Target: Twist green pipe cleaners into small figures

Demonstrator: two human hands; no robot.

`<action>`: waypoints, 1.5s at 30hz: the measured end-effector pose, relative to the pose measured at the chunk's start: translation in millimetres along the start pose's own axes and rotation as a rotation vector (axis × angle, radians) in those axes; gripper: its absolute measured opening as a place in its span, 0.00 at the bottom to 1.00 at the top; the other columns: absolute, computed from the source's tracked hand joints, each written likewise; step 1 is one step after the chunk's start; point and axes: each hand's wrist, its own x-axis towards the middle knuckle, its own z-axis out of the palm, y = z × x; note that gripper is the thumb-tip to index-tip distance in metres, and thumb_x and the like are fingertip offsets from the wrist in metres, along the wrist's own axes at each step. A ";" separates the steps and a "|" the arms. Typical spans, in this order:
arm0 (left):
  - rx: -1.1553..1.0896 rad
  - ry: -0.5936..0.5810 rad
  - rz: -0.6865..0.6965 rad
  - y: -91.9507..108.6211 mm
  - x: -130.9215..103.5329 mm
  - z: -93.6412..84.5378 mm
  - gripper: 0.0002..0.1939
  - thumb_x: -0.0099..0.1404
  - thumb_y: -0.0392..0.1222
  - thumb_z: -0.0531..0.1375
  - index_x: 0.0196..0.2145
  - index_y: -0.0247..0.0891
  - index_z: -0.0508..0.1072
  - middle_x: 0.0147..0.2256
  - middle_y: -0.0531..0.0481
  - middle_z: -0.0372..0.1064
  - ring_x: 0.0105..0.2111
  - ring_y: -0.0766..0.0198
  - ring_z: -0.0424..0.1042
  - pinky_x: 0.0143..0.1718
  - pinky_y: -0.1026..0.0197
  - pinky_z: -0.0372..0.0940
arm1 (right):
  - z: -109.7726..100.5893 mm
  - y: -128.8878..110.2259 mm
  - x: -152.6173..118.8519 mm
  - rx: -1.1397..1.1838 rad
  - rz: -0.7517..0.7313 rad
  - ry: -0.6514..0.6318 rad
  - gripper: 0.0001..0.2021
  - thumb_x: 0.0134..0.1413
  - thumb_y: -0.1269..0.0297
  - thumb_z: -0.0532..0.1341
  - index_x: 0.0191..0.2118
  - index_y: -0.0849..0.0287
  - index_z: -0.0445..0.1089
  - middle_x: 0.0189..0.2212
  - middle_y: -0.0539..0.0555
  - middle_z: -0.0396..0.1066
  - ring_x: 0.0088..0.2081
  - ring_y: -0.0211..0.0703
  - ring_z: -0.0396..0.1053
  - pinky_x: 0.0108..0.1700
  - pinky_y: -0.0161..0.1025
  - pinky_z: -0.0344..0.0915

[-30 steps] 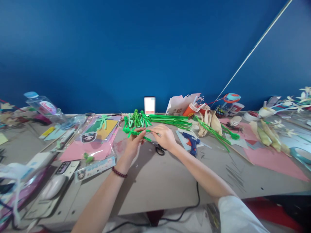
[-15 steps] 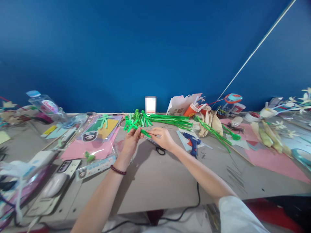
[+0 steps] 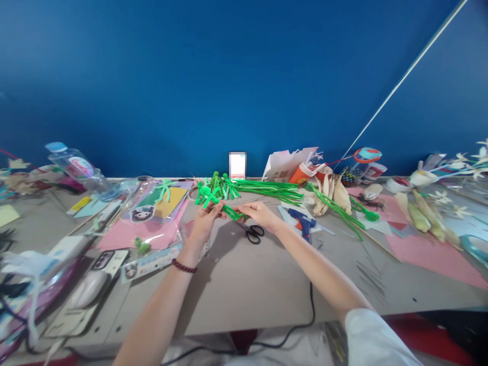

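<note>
Between my two hands, over the middle of the table, is a bunch of bright green pipe cleaners with curled, looped ends. My left hand pinches it from the left side. The fingers of my right hand are closed on its right end. Just below my right hand lie black-handled scissors, their blades partly hidden. Behind my hands rests a row of finished-looking green pipe cleaner tufts, and long green pipe cleaner stems stretch to the right.
A blue glue gun lies to the right, its cord running down. Dried corn husks and orange cups stand beyond it. Pink sheets and plastic packets are at left, near a phone and a tilted bottle.
My right hand has shifted slightly right, and more of the green piece shows between my hands. The scissor handles are more exposed. The view has moved a little.
</note>
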 end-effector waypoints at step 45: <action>0.936 -0.301 0.730 -8.5 -10.3 12.0 0.09 0.64 0.43 0.56 0.37 0.39 0.74 0.34 0.46 0.75 0.35 0.59 0.73 0.40 0.55 0.65 | -12.5 -1.9 1.0 0.140 0.126 0.063 0.10 0.38 0.63 0.68 0.30 0.62 0.75 0.25 0.51 0.74 0.25 0.33 0.67 0.35 0.35 0.65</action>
